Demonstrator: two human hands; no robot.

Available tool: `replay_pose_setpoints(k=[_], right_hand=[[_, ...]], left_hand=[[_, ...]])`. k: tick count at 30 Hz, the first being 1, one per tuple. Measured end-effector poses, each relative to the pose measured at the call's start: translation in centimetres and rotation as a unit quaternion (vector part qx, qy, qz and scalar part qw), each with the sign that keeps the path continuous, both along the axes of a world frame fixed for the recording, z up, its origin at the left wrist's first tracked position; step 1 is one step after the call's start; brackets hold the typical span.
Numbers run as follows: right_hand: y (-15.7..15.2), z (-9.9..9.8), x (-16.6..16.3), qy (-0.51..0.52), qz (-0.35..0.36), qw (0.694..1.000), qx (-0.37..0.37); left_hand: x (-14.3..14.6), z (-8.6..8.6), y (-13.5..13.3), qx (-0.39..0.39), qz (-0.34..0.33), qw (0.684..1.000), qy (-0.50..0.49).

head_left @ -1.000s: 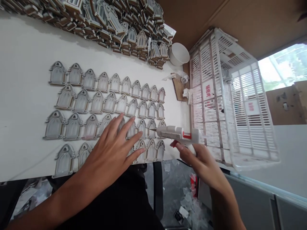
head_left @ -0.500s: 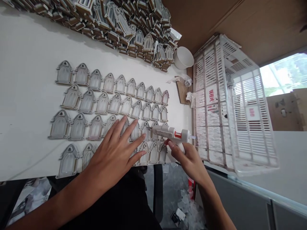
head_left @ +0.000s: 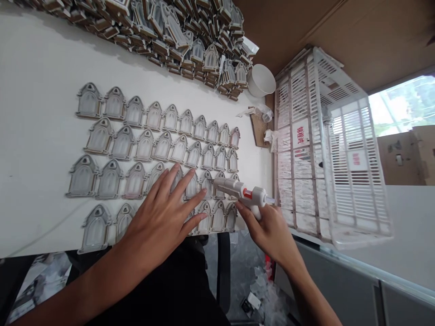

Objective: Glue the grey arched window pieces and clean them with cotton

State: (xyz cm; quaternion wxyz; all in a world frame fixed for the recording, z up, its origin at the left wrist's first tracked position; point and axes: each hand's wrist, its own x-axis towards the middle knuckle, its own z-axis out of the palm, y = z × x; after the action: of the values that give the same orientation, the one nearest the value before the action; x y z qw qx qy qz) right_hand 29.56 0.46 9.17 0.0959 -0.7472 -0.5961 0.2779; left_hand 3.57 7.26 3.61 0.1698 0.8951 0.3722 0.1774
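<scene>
Several rows of grey arch-shaped window pieces lie flat on the white table. My left hand rests flat on the pieces of the two nearest rows, fingers spread. My right hand grips a white hot glue gun with a red trigger. Its nozzle points left and down at a piece in the third row, just beyond my left fingertips.
A big heap of the same pieces fills the far side of the table. A white bowl and a white slatted plastic crate stand on the right. Scraps litter the floor below the table edge.
The glue gun has moved left and tilted nozzle-down towards the third row. My left hand has stayed pressed on the pieces.
</scene>
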Motion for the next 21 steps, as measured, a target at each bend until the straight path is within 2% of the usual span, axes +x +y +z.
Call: replay_pose_setpoints(k=[5, 9, 13, 15, 18, 21], right_hand=[[0.3, 1.0, 0.0, -0.069, 0.053, 0.996, 0.020], [0.2, 1.7, -0.8, -0.148, 0.135, 0.978, 0.060], [-0.3, 2.3, -1.7, -0.200, 0.177, 0.961, 0.070], [-0.6, 2.5, -1.6, -0.223, 0.174, 0.955, 0.085], [-1.0, 2.8, -0.8, -0.234, 0.130, 0.958, 0.104], [-1.3, 3.2, 0.2, -0.149, 0.067, 0.984, 0.065]], left_hand=[[0.1, -0.1, -0.1, 0.001, 0.006, 1.000, 0.003], [0.1, -0.3, -0.2, 0.004, 0.011, 1.000, 0.003], [0.2, -0.4, -0.2, 0.002, 0.015, 1.000, 0.005], [0.2, -0.3, -0.2, 0.000, 0.013, 1.000, 0.008], [0.2, -0.2, -0.2, -0.001, 0.011, 1.000, 0.004], [0.3, -0.2, 0.0, -0.007, 0.011, 1.000, -0.003]])
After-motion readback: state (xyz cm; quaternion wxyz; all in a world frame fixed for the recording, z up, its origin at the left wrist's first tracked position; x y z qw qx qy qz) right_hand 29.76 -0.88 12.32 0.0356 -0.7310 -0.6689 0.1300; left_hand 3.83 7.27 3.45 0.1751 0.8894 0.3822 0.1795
